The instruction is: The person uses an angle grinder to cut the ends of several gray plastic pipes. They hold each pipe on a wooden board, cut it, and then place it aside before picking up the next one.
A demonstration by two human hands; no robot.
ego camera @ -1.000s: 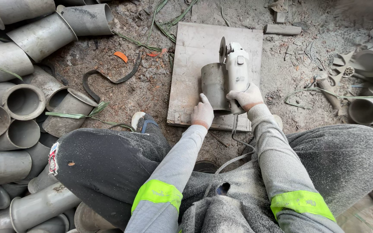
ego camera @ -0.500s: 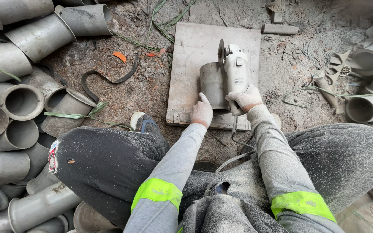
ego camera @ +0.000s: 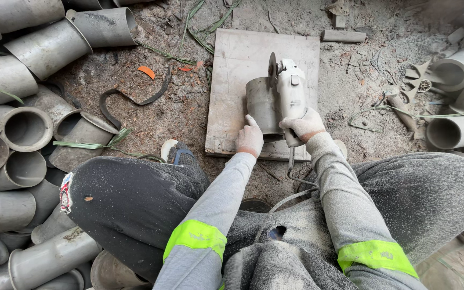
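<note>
A seated worker in dust-caked trousers braces one short grey pipe piece on a square board, the left hand pressed flat against its near end and the right hand wrapped tight round the handle of a single angle grinder. The cut appears under way, the disc beside the pipe's far rim; steady pressure seems called for. More than a dozen grey pipe fittings lie heaped at left, several more at right.

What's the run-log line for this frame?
left hand on grey pipe piece | right hand grips white angle grinder | square board underneath
</note>
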